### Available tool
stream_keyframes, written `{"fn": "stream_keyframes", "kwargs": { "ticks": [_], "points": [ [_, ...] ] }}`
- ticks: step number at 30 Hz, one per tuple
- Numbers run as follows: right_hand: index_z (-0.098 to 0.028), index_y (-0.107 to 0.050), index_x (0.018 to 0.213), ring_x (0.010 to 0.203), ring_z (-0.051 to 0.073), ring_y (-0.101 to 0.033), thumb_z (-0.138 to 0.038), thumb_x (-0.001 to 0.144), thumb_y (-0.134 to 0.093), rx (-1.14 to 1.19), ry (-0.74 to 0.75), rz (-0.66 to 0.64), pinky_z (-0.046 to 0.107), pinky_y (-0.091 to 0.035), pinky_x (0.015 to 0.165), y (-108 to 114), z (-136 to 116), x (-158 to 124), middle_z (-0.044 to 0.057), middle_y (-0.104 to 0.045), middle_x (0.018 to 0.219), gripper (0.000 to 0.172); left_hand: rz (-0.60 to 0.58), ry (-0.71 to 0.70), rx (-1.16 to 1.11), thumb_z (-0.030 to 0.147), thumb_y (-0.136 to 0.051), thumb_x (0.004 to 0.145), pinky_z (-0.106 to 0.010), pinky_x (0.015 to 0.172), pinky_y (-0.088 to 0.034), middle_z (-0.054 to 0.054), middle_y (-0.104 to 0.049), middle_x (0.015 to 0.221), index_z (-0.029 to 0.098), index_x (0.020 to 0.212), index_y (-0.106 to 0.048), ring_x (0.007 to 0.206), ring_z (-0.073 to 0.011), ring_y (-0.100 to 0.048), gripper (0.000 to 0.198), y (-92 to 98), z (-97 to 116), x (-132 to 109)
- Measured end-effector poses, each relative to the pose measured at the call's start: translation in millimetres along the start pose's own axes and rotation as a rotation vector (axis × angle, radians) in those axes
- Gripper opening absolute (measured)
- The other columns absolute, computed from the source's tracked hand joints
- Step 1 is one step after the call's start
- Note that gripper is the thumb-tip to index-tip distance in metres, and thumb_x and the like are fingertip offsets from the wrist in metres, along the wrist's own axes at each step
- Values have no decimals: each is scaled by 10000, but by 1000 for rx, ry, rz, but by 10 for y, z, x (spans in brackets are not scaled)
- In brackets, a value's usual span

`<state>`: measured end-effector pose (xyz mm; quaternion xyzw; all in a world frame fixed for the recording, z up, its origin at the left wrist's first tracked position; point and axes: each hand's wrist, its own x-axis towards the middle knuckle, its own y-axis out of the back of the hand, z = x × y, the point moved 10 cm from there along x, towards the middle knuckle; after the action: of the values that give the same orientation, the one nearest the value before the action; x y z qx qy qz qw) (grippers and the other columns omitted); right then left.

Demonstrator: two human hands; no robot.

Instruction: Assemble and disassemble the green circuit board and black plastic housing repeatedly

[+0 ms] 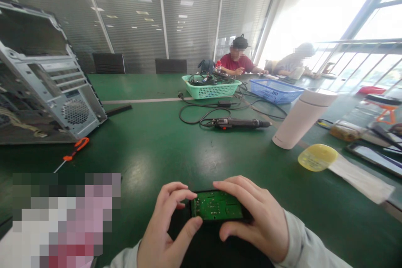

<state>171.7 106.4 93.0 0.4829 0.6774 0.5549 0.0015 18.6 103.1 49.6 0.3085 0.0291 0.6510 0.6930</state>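
Left hand [168,224] and right hand [262,215], half-curled, hold the green circuit board [216,206] by its ends; soldered side's exposed. Electric screwdriver [240,123] lies idle.

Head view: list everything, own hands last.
Board: 1, green, between hands
Table: 1, green, beneath
PC case: 1, grey, left
Screwdriver: 1, orange, before case
Strip: 1, black, beside case
Baskets: 2, green and blue, far side
Cables: uncounted, black, around green basket
Power driver: 1, black, middle
Flask: 1, pale pink, right
Oval item: 1, yellow, before flask
Sheet: 1, white, right
Device: 1, dark, right edge
Lid: 1, black, far right
Chairs: 2, black, far side
People: 2, red and pale tops, far side
Clutter: uncounted, mixed, right edge
Left hand: 1, grey sleeve, board's left
Right hand: 1, grey sleeve, board's right
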Motion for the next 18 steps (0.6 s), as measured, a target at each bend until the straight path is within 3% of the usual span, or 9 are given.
{"fn": "stream_keyframes", "kwargs": {
  "ticks": [7, 12, 15, 18],
  "points": [
    [-207, -596, 1159, 869, 178, -642, -527, 853, -602, -9, -125, -8, 281, -559, 742, -78, 64, -25, 76, -652, 974, 443, 37, -20, -93, 173, -572, 902, -304, 918, -516, -11, -583, 1185, 346, 1107, -565, 1126, -210, -591, 269, 4, 19, -20],
    [-209, -573, 1145, 849, 173, -636, -555, 850, -591, -23, -85, 20, 280, -558, 725, -62, 8, -17, 66, -652, 958, 455, 47, -58, -58, 167, -560, 907, -364, 1020, -464, -20, -634, 1179, 330, 1137, -545, 1169, -227, -586, 282, 34, 67, -41],
    [-204, -573, 1106, 832, 169, -630, -537, 869, -573, -28, -64, 46, 273, -557, 698, -12, -25, -2, 67, -649, 945, 409, 68, -93, 21, 164, -553, 899, -382, 995, -483, -35, -642, 1158, 317, 1136, -532, 1139, -243, -602, 283, 56, 125, -47],
    [-202, -587, 1115, 875, 184, -627, -474, 903, -550, -115, 14, 66, 295, -560, 726, 35, -120, 6, 82, -656, 968, 347, 70, -150, 142, 171, -595, 842, -393, 953, -496, -53, -617, 1160, 309, 1212, -512, 1097, -264, -603, 404, 12, 223, -58]
  ]
}}
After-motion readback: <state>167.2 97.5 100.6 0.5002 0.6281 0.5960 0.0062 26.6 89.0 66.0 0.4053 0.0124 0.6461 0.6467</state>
